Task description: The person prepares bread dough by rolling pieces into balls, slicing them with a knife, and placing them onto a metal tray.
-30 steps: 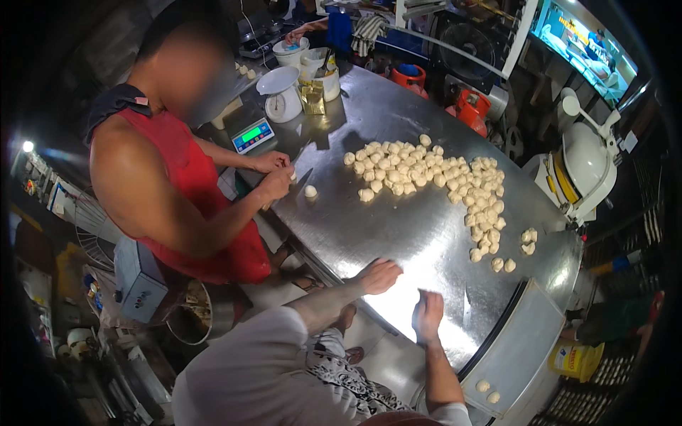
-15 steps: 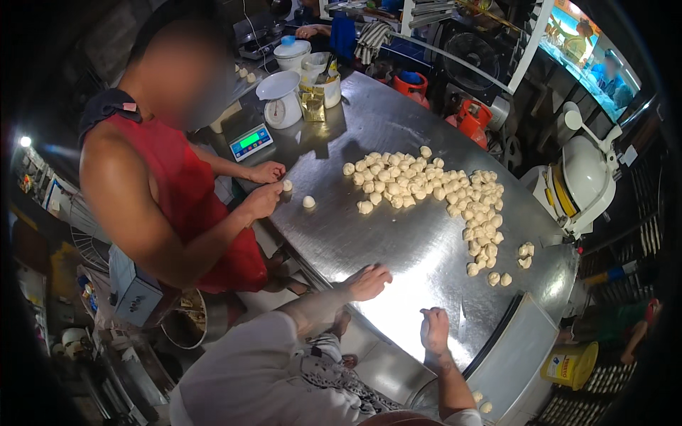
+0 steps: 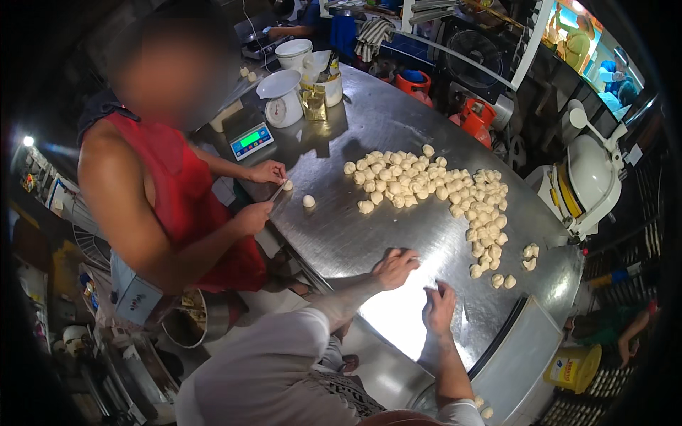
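Observation:
My left hand [image 3: 396, 268] is open over the steel table [image 3: 369, 241], its fingers apart and slightly curved, with bare metal beneath. My right hand [image 3: 440, 304] is closed on the glare-lit surface beside it; whatever it may hold is hidden. Beyond both hands lies a large spread of pale dough balls [image 3: 398, 170], with a few loose ones [image 3: 529, 257] to the right. Across the left corner, a co-worker in a red sleeveless top [image 3: 177, 199] holds a thin blade [image 3: 277, 192] against a dough ball [image 3: 288, 186]; another ball [image 3: 308, 201] sits nearby.
A digital scale [image 3: 252, 142], dial scale [image 3: 283, 110] and tubs [image 3: 293, 57] stand at the back left. A white machine [image 3: 582, 184] borders the right side, above a yellow bucket [image 3: 572, 369]. Orange cylinders [image 3: 474, 117] sit behind the table. A pale panel [image 3: 518, 348] adjoins the lower right.
Both my hands shifted toward me half a second ago and are now farther up the table and slightly rightward. The co-worker's near hand has moved down and left, showing the blade.

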Demonstrator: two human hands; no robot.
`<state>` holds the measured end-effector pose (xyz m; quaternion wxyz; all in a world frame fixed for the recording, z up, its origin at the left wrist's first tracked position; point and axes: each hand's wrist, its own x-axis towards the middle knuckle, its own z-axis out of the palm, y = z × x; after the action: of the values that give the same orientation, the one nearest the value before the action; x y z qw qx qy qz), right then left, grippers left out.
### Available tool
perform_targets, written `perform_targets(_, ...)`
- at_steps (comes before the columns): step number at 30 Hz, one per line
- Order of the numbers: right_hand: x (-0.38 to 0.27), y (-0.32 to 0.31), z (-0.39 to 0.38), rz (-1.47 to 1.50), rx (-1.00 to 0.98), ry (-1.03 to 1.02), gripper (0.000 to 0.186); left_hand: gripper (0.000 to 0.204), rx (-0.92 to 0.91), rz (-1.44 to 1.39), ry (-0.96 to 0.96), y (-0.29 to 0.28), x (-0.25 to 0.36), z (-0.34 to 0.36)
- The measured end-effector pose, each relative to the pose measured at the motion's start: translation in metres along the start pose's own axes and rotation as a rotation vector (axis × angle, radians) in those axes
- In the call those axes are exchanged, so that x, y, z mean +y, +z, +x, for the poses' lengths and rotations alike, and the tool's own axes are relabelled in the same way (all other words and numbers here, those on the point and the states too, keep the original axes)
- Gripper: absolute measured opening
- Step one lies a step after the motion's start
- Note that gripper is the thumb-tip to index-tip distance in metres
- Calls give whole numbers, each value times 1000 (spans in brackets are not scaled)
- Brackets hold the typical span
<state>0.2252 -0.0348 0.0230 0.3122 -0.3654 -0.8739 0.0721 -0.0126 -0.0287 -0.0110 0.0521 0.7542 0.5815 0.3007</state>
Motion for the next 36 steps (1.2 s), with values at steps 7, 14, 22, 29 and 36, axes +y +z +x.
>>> perform_targets(7,-10,0,-67,247,32,201,25,13,-234,-194,-90,2,-18,-71)
perform_targets(14,-20,22,3,62,98,306,22,15,1,-91,-86,-3,14,7)
perform_targets(22,7,-15,-38,157,-124,132,23,15,-215,-181,-49,7,-33,-47)
perform_targets(29,-34,13,-44,154,189,313,30,15,-89,-231,-155,-2,2,-63)
perform_targets(36,-4,9,3,62,-4,221,27,13,-24,-119,-10,-16,-10,1)
